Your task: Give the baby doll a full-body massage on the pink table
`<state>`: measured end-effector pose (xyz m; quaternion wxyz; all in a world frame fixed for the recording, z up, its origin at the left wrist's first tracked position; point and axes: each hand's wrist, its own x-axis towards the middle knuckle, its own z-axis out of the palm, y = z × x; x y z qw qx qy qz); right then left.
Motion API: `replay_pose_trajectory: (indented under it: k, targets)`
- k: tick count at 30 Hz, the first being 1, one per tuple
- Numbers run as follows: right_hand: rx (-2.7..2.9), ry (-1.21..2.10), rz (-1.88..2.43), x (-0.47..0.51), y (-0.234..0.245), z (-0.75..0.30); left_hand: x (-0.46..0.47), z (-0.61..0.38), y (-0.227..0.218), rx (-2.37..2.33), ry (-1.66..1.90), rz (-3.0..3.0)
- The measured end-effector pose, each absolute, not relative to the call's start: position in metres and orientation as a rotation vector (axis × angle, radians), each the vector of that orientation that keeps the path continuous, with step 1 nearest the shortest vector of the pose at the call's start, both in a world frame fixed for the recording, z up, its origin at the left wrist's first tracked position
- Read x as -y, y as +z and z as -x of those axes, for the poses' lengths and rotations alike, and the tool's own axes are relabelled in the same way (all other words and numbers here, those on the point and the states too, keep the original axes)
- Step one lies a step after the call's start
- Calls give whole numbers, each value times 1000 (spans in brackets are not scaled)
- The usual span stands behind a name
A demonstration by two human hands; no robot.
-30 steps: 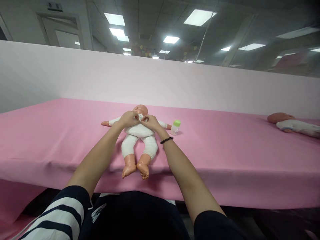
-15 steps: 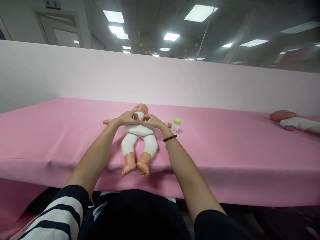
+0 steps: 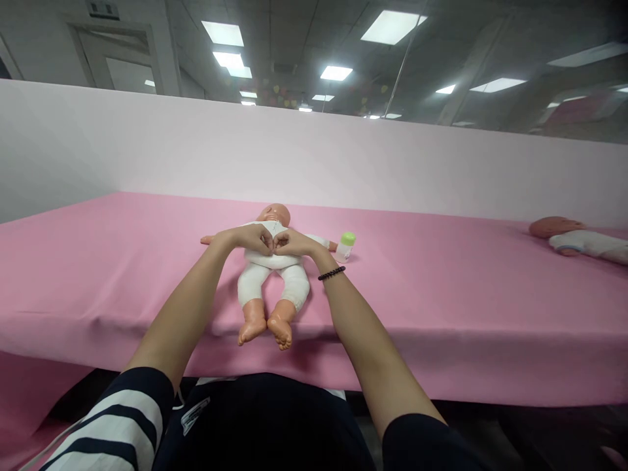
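Baby doll (image 3: 273, 262) is on its back, feet at the tabletop's (image 3: 441, 281) near edge. Left hand (image 3: 255, 238) and right hand (image 3: 293, 243) nearly meet mid-torso, fingers look pinched narrow on the white outfit (image 3: 295, 288); any fastening is too small to tell. Keep tension even, cloth flat, right wrist clear of the green-capped bottle (image 3: 345, 248).

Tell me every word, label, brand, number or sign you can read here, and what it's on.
No text can be read.
Dark clothing: white marking, illegible.
Green-capped bottle: small marking, too small to read.
Panel above the door: details too blurred to read.
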<state>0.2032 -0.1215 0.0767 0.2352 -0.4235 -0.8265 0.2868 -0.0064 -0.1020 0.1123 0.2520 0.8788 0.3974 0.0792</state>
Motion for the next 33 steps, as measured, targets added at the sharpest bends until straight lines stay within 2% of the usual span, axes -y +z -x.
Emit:
replay_pose_trajectory:
  k: [4,10,16,29,33]
  targets:
    - [2289,796,1139,119,76,-203,102,5,112,-1140,180,-2386]
    - [2281,989,1084,135,94,-209,99,18,116,-1061,306,-2364]
    - [2340,927,1170,137,94,-205,97,11,112,-1082,147,-2397]
    - [2356,923,1113,133,89,-204,99,6,111,-1044,162,-2449]
    - [2220,961,1011,133,91,-210,101,15,117,-1074,301,-2451]
